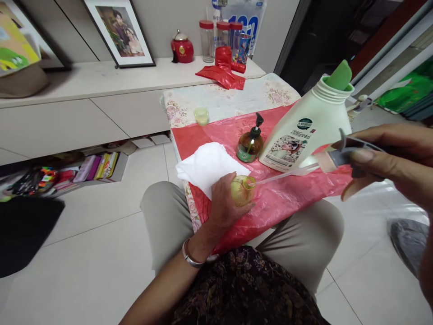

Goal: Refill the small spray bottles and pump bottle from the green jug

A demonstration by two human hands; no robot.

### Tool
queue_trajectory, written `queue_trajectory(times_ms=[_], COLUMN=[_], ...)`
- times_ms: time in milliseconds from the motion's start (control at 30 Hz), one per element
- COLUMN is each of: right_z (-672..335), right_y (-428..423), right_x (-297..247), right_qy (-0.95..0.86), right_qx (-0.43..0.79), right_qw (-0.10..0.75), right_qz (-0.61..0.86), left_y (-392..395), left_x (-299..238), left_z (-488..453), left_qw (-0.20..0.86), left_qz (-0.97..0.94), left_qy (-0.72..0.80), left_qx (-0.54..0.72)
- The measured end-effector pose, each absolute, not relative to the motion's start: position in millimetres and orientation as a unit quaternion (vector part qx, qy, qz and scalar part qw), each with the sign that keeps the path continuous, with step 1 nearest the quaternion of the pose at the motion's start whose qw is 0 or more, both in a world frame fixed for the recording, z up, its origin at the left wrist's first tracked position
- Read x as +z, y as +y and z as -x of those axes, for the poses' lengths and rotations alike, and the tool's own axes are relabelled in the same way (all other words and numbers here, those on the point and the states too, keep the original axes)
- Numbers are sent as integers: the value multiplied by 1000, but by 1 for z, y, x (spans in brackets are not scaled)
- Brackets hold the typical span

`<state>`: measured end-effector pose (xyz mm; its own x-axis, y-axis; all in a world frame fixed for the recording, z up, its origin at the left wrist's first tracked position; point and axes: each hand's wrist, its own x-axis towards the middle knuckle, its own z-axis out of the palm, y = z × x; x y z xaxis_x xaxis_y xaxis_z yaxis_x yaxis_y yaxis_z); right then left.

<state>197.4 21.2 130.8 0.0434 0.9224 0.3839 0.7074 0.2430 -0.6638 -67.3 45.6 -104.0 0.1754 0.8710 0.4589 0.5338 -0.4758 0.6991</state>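
My left hand (225,203) is wrapped round a small yellow see-through bottle (241,191) whose neck is uncapped and tilted to the right. In my right hand (389,162) is a grey trigger spray head (338,158), its thin clear dip tube (287,174) reaching left to the bottle's mouth. Whether the tube's tip is inside the neck I cannot tell. A folded white cloth (211,167) lies beside my left hand. Behind the tube stand a large pale green detergent bottle (301,131) with a green spout and a brown pump bottle (250,145).
Red plastic sheeting (216,128) covers much of the small table, with a pale green cap (201,116) near its far left. A white cabinet (101,85) behind bears a photo frame (123,34), a red jar (182,47) and red-lidded glass jars (206,40).
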Motion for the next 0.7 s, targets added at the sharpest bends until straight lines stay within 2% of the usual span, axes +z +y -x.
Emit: queue_trajectory(times_ms=[100,333,700], right_z=[-185,-137,-131], right_y=[32,55,61], right_x=[135,113,112], right_qy=[-799,-878,-904], right_qx=[75,88,42], right_qw=[280,149,79], right_qz=[527,446,419], left_y=[46,45,44], left_x=[-105,-105,-98], left_z=[67,66,65], left_qw=[197,187,199], left_qz=[-744,-742,-744], left_qy=[470,455,470], left_qx=[433,456,430])
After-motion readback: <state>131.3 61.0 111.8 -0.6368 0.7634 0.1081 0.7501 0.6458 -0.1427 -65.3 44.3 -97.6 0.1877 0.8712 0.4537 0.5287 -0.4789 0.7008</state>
